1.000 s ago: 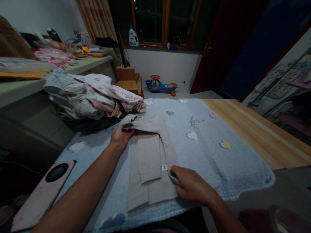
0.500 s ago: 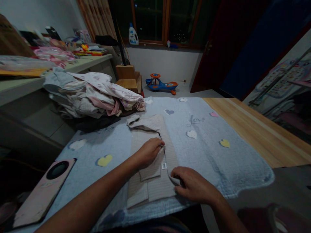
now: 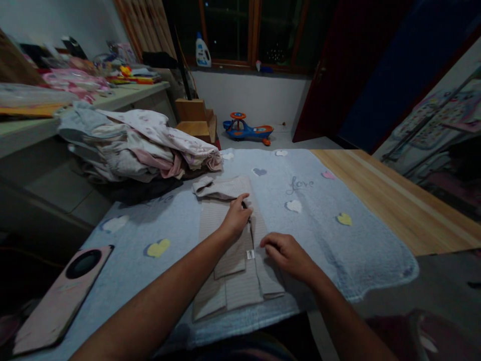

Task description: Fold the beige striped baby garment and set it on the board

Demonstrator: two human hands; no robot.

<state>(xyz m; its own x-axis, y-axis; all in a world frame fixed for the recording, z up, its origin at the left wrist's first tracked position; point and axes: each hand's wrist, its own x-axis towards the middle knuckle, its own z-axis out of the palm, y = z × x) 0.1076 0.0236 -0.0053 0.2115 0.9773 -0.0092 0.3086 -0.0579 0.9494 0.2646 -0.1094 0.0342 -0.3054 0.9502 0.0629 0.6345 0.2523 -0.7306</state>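
A light beige ribbed garment [image 3: 233, 281] lies partly folded on a pale blue blanket [image 3: 319, 240], with a small white label [image 3: 250, 254] showing near its middle. My left hand [image 3: 237, 216] rests on its upper part, index finger and thumb spread apart beside a dark gap in the fabric. At the right side of the garment is my right hand [image 3: 286, 253]. Its fingers are loosely bent, with a gap at the thumb and no cloth visible in them. Below it, a narrow folded strip of the garment lies flat on the near right.
A heap of clothes [image 3: 146, 145] sits at the back left, by a cluttered counter [image 3: 135, 93]. On the near left lies a pink phone [image 3: 60, 301]. Bare wooden tabletop [image 3: 361, 185] shows at right. A blue ride-on toy [image 3: 248, 130] stands on the floor beyond.
My right hand has let go of the garment's right edge and moved up; that edge now lies flat. My left hand has slid up the garment and its fingers have spread.
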